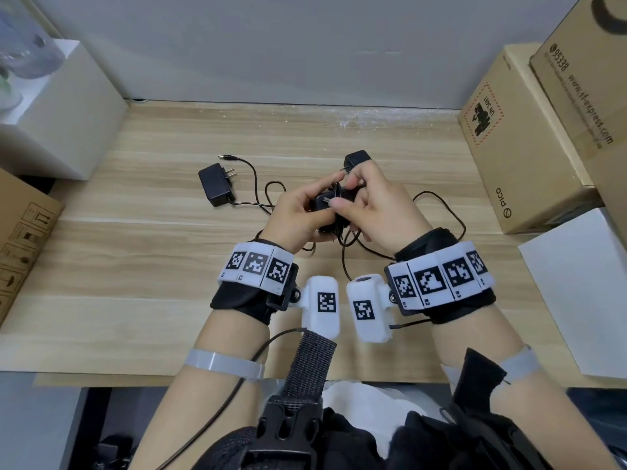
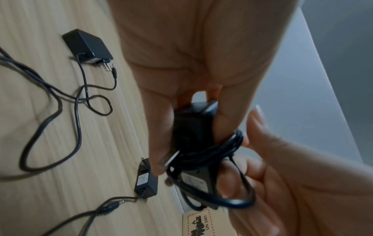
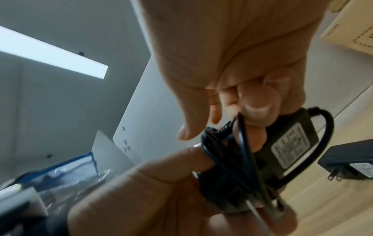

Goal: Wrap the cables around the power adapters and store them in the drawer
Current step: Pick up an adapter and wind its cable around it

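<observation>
Above the middle of the wooden table (image 1: 135, 266), my left hand (image 1: 305, 205) grips a black power adapter (image 1: 330, 206) by its body. Its thin black cable (image 2: 218, 148) runs in several turns around that adapter (image 2: 191, 127). My right hand (image 1: 366, 198) pinches a loose loop of the cable (image 3: 242, 143) against the adapter (image 3: 290, 148). A second adapter (image 1: 216, 184) lies flat at the left with its cable unwound. A third adapter (image 1: 356, 159) sits just beyond my right hand. No drawer is in view.
Loose black cables (image 1: 441, 212) snake over the table around and beneath my hands. Cardboard boxes (image 1: 515, 140) stand at the right, a white box (image 1: 68, 113) at the back left, a brown box (image 1: 20, 239) at the left and a white sheet (image 1: 583, 293) at the right edge.
</observation>
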